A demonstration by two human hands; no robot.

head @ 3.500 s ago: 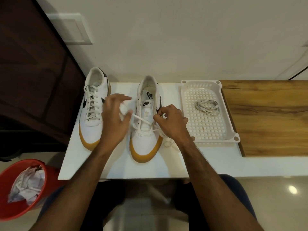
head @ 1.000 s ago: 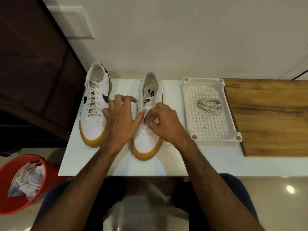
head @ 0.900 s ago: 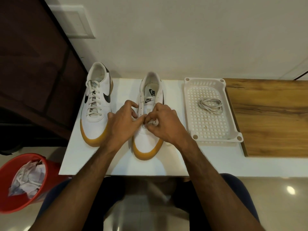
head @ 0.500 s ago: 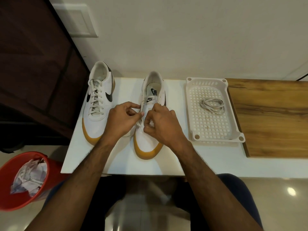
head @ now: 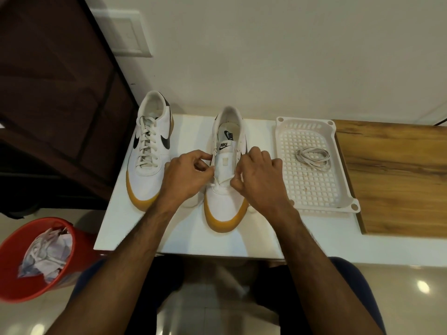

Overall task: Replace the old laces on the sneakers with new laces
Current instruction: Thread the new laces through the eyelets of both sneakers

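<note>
Two white sneakers with tan soles stand on the white table (head: pixel 183 238). The left sneaker (head: pixel 150 151) is fully laced. The right sneaker (head: pixel 226 189) has a bare tongue with only a white lace (head: pixel 221 182) at its lowest eyelets. My left hand (head: pixel 186 177) pinches the lace at the shoe's left eyelet row. On the opposite eyelet row, my right hand (head: pixel 258 177) pinches the lace's other end. A coiled lace (head: pixel 312 157) lies in the white perforated tray (head: pixel 343 197).
A red bin (head: pixel 14 281) with crumpled paper stands on the floor at the lower left. A wooden board (head: pixel 396 177) lies right of the tray. A dark cabinet (head: pixel 55 93) rises at the left, and the wall is just behind the shoes.
My hands have drawn apart from the middle of the right sneaker to its two eyelet rows. The lace that crossed the tongue earlier now sits only at the lowest eyelets.
</note>
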